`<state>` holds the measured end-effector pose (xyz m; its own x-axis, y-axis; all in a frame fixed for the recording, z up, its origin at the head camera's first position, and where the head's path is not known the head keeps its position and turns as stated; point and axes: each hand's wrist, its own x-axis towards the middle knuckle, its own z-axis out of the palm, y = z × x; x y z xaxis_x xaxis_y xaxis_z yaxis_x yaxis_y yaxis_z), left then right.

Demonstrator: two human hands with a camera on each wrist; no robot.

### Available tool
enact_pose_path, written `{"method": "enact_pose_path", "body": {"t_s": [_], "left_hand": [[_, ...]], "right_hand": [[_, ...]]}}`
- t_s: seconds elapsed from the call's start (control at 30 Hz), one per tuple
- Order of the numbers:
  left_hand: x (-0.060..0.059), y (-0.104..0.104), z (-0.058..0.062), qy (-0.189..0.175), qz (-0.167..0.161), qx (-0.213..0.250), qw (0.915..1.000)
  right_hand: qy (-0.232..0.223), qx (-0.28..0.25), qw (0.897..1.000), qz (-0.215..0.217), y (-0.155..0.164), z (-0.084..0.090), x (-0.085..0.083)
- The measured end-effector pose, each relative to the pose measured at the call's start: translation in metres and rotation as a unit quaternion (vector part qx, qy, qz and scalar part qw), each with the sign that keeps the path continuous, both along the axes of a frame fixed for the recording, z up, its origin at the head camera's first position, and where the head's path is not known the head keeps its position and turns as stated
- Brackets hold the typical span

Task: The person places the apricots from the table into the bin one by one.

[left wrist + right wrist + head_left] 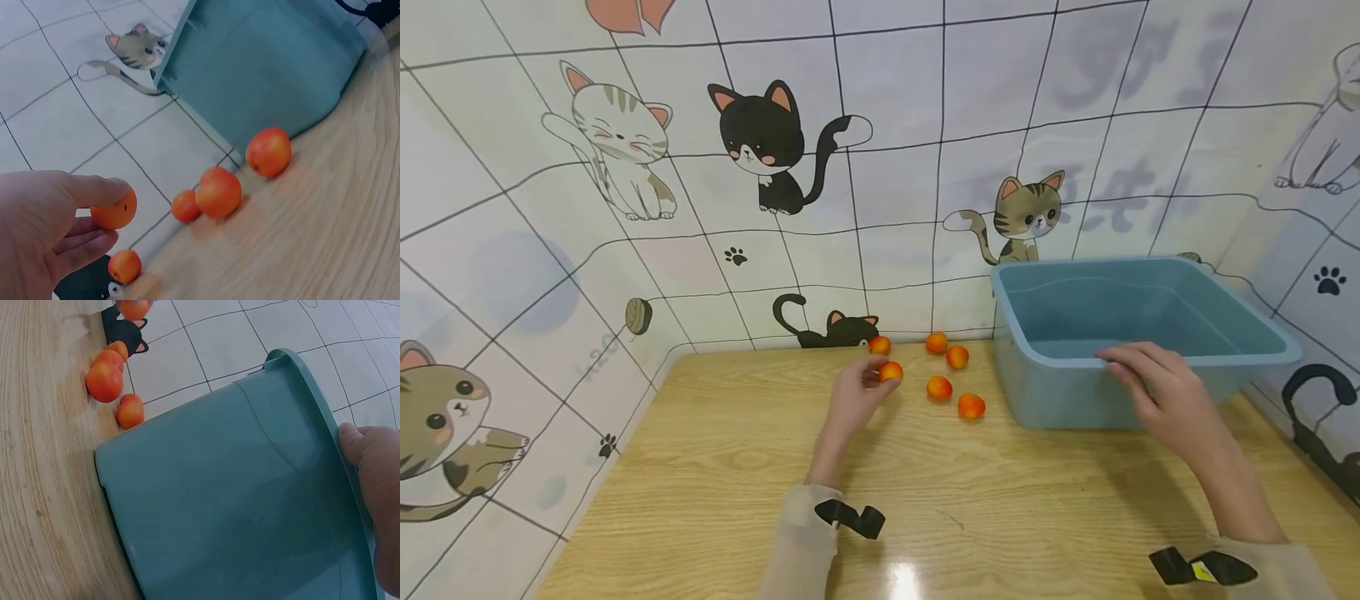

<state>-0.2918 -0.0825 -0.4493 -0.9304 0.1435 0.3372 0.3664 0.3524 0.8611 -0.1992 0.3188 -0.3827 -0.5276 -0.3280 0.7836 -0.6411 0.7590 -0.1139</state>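
Wooden counter (715,467): left hand (853,400) pinched one orange fruit (891,372) lifted from five loose ones; right hand (1157,392) gripped blue tub (1262,333) rim, steadying it.

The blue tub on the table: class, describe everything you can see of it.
The blue tub is a rectangular basin that looks like smooth plastic, with a rolled rim and sloping walls. It stands upright on the wooden table, at the back right near the tiled wall, and what shows of its inside holds nothing. The right hand rests on its near rim, thumb over the edge. Small orange fruits lie just left of it, apart from it.
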Motion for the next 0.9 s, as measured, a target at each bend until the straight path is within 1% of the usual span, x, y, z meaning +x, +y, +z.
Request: {"method": "enact_pose_path", "body": {"t_s": [0.2, 0.4, 0.5, 0.7, 0.9], "left_hand": [[0.009, 0.017, 0.020, 0.004, -0.014, 0.041, 0.9990], [0.019, 0.036, 0.039, 0.022, -0.031, 0.086, 0.9955], [0.022, 0.045, 0.044, 0.027, -0.035, 0.097, 0.9943], [0.028, 0.060, 0.054, 0.027, -0.047, 0.098, 0.9937], [0.035, 0.075, 0.065, 0.042, -0.059, 0.118, 0.9904]], "right_hand": [[0.004, -0.001, 1.000, 0.003, 0.002, -0.003, 0.000], [0.011, -0.002, 1.000, 0.011, 0.001, -0.001, -0.002], [0.008, 0.001, 1.000, 0.010, 0.000, -0.001, -0.001], [0.003, 0.001, 1.000, 0.007, -0.001, 0.000, 0.000], [0.005, 0.000, 1.000, 0.006, 0.000, 0.000, -0.001]]}}
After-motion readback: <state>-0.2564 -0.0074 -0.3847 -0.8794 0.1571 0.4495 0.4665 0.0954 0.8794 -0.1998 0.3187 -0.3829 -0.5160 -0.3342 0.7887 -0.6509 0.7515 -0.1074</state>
